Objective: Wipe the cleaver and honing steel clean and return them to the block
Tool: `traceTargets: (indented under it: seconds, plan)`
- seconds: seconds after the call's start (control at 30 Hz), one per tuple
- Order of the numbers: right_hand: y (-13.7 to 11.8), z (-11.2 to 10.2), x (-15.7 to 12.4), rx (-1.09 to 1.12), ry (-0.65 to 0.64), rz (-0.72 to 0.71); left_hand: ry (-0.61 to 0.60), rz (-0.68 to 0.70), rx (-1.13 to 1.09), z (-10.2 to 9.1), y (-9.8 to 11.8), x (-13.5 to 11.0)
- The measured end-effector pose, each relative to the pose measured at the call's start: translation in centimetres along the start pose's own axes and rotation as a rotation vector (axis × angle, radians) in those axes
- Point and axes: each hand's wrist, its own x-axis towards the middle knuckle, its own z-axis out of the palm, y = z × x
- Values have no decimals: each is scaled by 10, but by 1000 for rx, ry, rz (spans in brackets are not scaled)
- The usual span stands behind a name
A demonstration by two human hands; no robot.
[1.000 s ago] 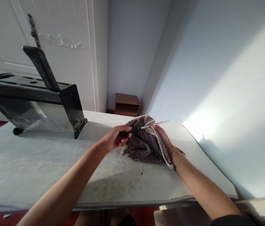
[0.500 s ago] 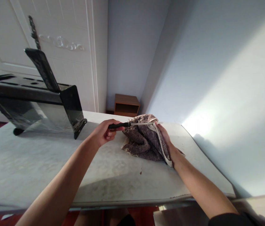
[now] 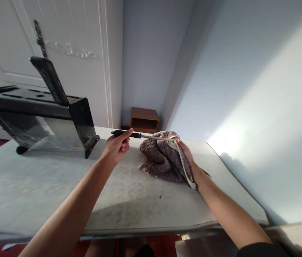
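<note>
My left hand (image 3: 116, 147) is closed round the black handle of a thin knife (image 3: 140, 135), whose narrow blade runs right into a bunched brown patterned towel (image 3: 161, 159) with a pale edge. My right hand (image 3: 187, 157) grips the towel's top fold, pinched round the blade's far end. The towel lies on a pale grey table (image 3: 59, 185). The blade's tip is hidden in the cloth.
A black knife block (image 3: 38, 114) with slots stands at the table's back left, one dark handle (image 3: 49, 80) sticking up from it. Behind are a white door (image 3: 59, 43) and a small wooden cabinet (image 3: 144, 119) in the corner. A pale wall runs along the right.
My left hand has drawn the knife to the left, out through the towel, so more bare blade shows. My right hand and the towel stayed almost in place.
</note>
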Motion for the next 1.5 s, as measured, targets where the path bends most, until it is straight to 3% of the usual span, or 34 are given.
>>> traceTargets:
  seconds: [0.13, 0.33, 0.47, 0.6, 0.83, 1.1, 1.33, 1.5]
  plan:
    - [0, 0, 1, -29, 6, -5, -9, 69, -4, 0, -4, 3]
    - [1, 2, 3, -21, 19, 18, 133, 133, 115, -6, -7, 9]
    - [2, 5, 3, 7, 15, 5, 163, 216, 200, -10, -8, 11]
    - [1, 6, 1, -15, 23, -12, 215, 316, 150, -11, -8, 12]
    - [1, 6, 0, -50, 41, 17, 62, 310, -28, -6, -4, 7]
    - [-1, 10, -2, -30, -33, 53, 119, 410, 8, 0, 4, -2]
    - [-4, 9, -6, -42, -91, 102, 67, 514, -8, 1, 13, -8]
    - [0, 4, 1, -131, -4, 150, 95, 554, -38, -15, 21, -14]
